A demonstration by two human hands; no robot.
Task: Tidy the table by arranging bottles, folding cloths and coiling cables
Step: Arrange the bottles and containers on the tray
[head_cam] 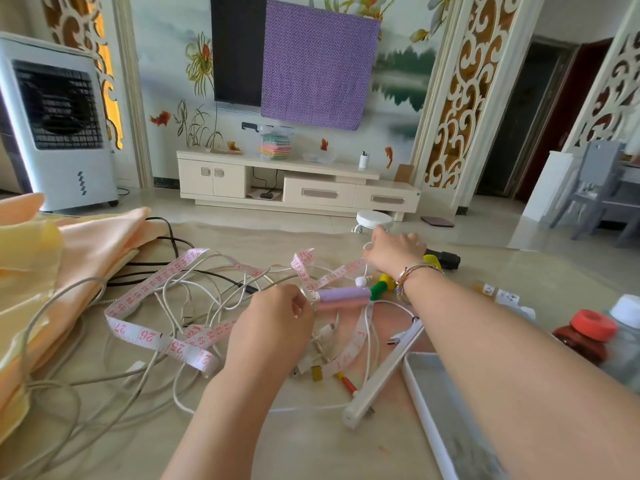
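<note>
While the left hand curls its fingers around white cables tangled with a pink measuring tape mid-table, the right hand reaches farther out, pinching a thin white cable. Peach cloths lie left, bottles right.

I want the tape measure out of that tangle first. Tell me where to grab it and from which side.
Take the tape measure at its flat loop near the 26 and 27 marks, coming from the near left. There it lies on top of the white cables, away from the left hand; further right it weaves under cables and plugs.
</note>
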